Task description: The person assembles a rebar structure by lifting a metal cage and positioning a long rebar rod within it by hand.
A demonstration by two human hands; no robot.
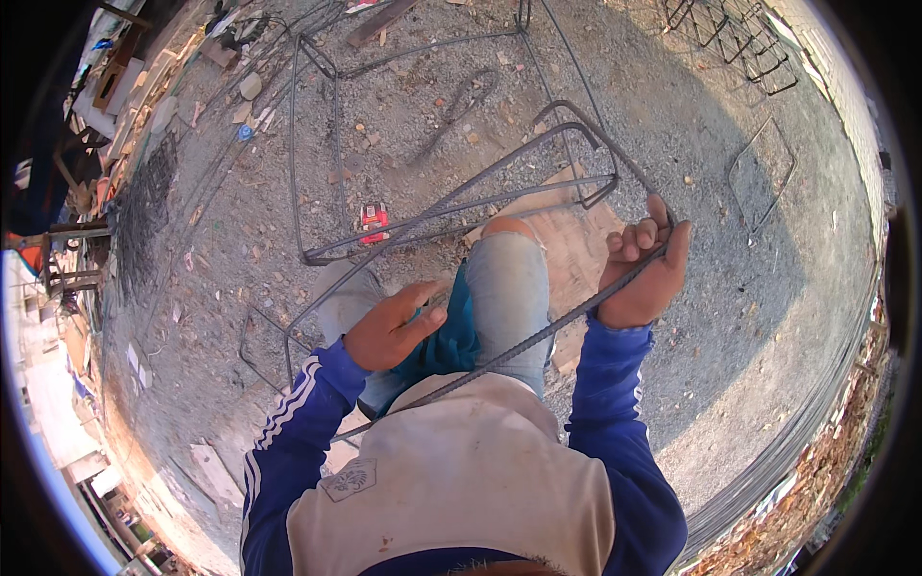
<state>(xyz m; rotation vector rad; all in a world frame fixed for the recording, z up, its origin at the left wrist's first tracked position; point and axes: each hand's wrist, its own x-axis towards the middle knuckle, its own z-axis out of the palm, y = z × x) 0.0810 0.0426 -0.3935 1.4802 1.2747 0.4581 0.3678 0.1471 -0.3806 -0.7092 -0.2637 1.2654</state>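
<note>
While the bent steel rod (538,338) slants from right of centre to lower left, my right hand (642,269) curls round it, apparently steadying its length; my left hand (396,326), left of centre, hovers half open, visibly gripping nothing.

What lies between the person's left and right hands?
In the head view, teal cloth, a jeans-clad leg and a flat brown sheet show between the left hand and the right hand.
</note>
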